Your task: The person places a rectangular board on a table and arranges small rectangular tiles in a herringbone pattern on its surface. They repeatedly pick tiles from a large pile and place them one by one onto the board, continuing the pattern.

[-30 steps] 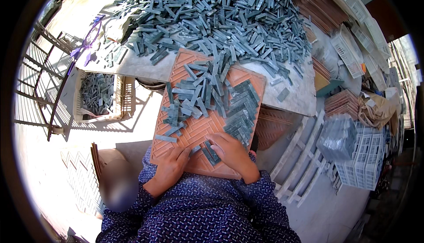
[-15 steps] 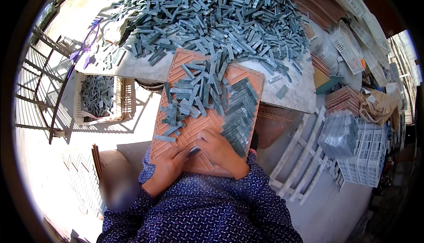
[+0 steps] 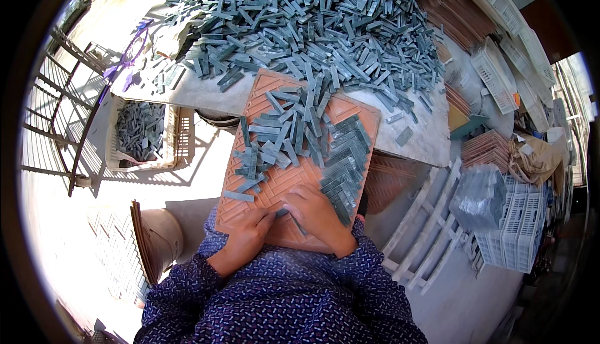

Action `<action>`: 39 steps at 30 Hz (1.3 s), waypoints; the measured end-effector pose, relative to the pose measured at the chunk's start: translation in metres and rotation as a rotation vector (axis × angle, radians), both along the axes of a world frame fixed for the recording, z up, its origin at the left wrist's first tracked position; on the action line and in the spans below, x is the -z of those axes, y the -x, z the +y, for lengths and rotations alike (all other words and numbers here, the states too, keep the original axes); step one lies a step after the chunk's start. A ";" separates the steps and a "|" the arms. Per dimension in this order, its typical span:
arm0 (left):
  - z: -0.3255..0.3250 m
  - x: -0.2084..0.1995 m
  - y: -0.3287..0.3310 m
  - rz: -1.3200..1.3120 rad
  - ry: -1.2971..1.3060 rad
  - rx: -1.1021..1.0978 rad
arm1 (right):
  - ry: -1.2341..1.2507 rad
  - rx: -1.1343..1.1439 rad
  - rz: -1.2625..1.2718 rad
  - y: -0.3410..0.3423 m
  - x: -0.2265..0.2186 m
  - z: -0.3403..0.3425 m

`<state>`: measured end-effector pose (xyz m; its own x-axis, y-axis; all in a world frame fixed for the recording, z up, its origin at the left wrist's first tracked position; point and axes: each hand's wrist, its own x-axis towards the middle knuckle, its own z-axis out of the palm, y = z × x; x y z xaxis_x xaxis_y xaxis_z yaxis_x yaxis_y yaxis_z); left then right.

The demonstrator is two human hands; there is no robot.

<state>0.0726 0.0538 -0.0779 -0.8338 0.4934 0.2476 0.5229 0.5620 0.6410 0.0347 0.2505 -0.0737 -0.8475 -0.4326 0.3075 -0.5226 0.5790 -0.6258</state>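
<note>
A terracotta-coloured tray (image 3: 282, 201) with herringbone grooves lies tilted at the table's front edge, over my lap. Grey-green stone strips (image 3: 286, 128) are heaped loose on its upper middle. Along its right side, more strips (image 3: 345, 170) sit fitted in a herringbone pattern. Low on the tray, my left hand (image 3: 247, 236) is closed, its fingertips at one end of a short stone strip (image 3: 282, 212). My right hand (image 3: 317, 216) meets that strip's other end with bent, closed fingers. Under its palm shows the edge of another dark strip, partly hidden.
Behind the tray, a large pile of stone strips (image 3: 306, 19) covers the table (image 3: 415, 141). At the left stand a crate of strips (image 3: 112, 150) and a bucket (image 3: 164, 234). A white slatted rack (image 3: 422, 231), stacked white crates (image 3: 511, 234) and a plastic-wrapped bundle (image 3: 478, 191) are on the right.
The view has shifted slightly, and the tray sits a little further right in it. My hands stay low on the tray; a dark strip's edge now shows beneath my right hand.
</note>
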 end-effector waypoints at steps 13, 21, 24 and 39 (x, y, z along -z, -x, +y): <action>-0.023 -0.010 0.030 0.066 -0.063 -0.326 | -0.094 -0.002 0.078 0.041 -0.002 -0.040; -0.031 -0.007 0.036 0.051 -0.069 -0.257 | 0.288 -0.025 -0.444 0.032 -0.023 0.001; -0.021 -0.007 0.029 0.027 -0.086 -0.174 | 0.217 0.025 -0.531 0.028 -0.023 0.009; -0.006 0.012 0.014 0.033 -0.033 -0.111 | -0.027 0.207 -0.113 0.000 0.002 -0.005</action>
